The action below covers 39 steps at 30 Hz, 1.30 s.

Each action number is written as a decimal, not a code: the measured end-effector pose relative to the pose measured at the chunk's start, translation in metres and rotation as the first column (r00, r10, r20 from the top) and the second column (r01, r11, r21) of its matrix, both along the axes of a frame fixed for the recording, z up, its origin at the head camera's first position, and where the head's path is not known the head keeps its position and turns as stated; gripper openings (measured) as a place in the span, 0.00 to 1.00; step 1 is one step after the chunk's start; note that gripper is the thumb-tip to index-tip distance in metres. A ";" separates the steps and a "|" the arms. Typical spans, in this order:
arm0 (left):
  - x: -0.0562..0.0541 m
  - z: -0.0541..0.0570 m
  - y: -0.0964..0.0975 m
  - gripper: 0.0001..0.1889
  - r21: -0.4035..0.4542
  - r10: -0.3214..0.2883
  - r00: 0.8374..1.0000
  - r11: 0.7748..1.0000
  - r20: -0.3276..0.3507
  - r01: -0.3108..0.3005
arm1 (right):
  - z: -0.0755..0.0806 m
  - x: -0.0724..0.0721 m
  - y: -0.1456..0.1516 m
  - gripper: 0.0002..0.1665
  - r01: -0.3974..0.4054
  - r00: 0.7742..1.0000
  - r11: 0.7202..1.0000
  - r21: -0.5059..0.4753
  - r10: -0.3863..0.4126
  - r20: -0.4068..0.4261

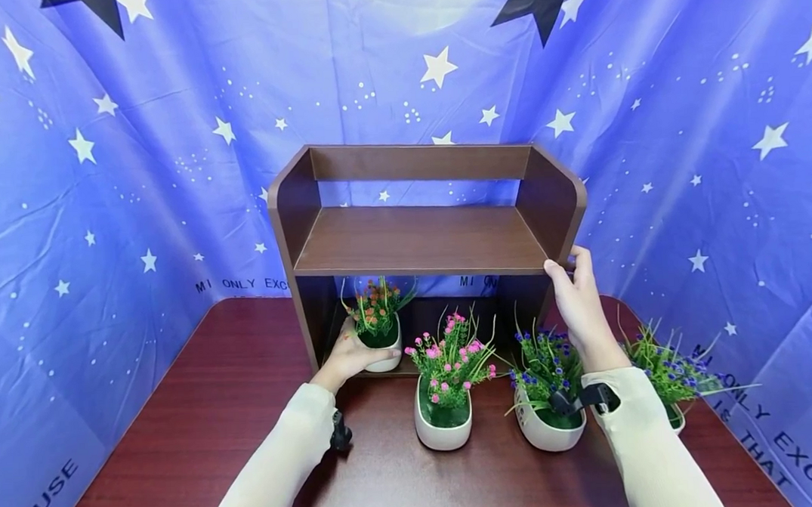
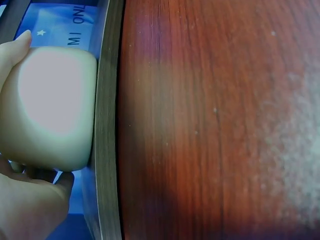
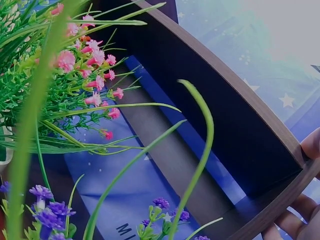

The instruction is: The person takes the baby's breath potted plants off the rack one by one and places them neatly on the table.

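Note:
With thumb and fingers about its white pot, my left hand (image 1: pixel 348 354) grips a potted plant with orange flowers (image 1: pixel 387 358). The pot is at the left of the lower level of a brown two-tier shelf (image 1: pixel 412 236); in the left wrist view the white pot (image 2: pixel 55 107) is at the shelf's front edge (image 2: pixel 106 135). Whether its base rests on the board I cannot tell. My right hand (image 1: pixel 578 299) holds the shelf's right side panel near the upper board's front corner, and its fingers (image 3: pixel 292 220) wrap that corner in the right wrist view.
In front of the shelf, a pink-flowered potted plant (image 1: pixel 444 429) stands on the red-brown table (image 1: pixel 182 422). A blue-flowered plant (image 1: pixel 552 435) is under my right wrist, another (image 1: pixel 677 374) farther right, partly behind the sleeve. A blue starry curtain (image 1: pixel 137 182) surrounds the table.

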State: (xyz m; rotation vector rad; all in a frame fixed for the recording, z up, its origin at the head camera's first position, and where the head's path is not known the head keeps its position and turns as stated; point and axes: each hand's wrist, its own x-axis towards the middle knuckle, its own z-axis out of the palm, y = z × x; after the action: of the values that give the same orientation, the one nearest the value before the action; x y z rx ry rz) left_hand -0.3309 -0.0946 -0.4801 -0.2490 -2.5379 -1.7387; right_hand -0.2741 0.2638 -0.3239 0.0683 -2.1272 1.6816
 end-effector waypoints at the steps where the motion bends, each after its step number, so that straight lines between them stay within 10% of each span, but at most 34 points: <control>1: 0.000 0.000 0.000 0.65 -0.001 -0.004 1.000 1.000 -0.011 0.004 | 0.000 0.000 0.000 0.24 0.001 1.000 1.000 0.001 -0.001 0.000; 16: 0.024 0.006 -0.009 0.54 -0.067 -0.036 0.991 0.997 -0.132 0.027 | -0.002 -0.001 0.001 0.25 -0.015 1.000 1.000 0.015 0.015 0.004; 30: 0.036 0.012 -0.018 0.55 -0.060 -0.164 0.923 0.986 -0.348 0.152 | -0.002 0.000 0.003 0.26 -0.023 1.000 0.999 0.023 0.023 0.012; 39: 0.052 0.016 -0.028 0.53 -0.076 -0.190 0.920 0.982 -0.342 0.174 | -0.001 0.000 0.002 0.25 -0.013 1.000 1.000 0.017 0.013 0.004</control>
State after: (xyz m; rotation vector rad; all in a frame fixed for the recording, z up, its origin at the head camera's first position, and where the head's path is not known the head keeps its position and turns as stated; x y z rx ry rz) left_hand -0.2793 -0.1224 -0.4644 -0.7470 -2.3553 -1.5270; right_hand -0.2744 0.2662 -0.3245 0.0842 -2.1486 1.6726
